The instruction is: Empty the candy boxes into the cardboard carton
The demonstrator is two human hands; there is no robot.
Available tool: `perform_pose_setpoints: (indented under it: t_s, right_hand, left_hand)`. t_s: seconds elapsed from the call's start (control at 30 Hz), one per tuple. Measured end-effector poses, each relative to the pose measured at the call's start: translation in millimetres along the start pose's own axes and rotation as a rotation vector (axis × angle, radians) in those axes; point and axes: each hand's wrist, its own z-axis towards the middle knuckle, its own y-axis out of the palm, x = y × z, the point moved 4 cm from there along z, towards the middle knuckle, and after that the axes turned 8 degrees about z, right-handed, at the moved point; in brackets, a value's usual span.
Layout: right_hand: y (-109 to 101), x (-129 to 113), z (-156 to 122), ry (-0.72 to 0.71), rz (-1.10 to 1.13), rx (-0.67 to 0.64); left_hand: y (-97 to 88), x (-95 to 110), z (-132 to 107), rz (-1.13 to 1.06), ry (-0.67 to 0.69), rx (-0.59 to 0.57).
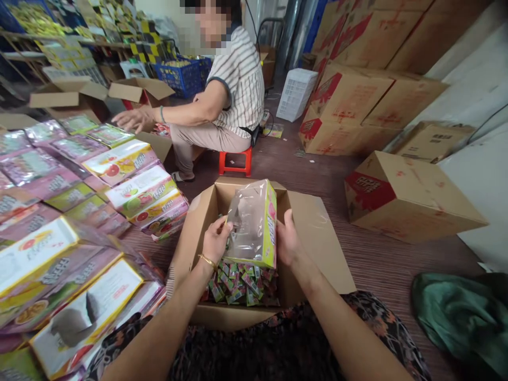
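A green and pink display box (254,225) with a clear plastic window is tilted above the open carton, between my hands. My left hand (216,238), with a gold bracelet at the wrist, pinches the box's left edge near an opening. Against its printed right side lies my right hand (289,238), thumb raised and the other fingers mostly hidden. Through the window the box looks empty. Below it, many small green and pink wrapped packets (248,286) fill the bottom of the cardboard carton (321,233).
Printed display boxes (138,190) are stacked at the left. Ahead, another person (238,79) sits on a red stool (235,161), a hand over the boxes. Sealed cartons (357,100) rise at the right, one carton (408,196) nearer. Green cloth (456,317) lies at lower right.
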Motion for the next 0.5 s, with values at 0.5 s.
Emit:
perform_pose_setpoints:
  t_s: [0.5]
  right_hand:
    - [-20,4,6,-0.221,-0.143,0.139]
  left_hand:
    - [-48.1,9,3,-0.146,-0.202,0.147]
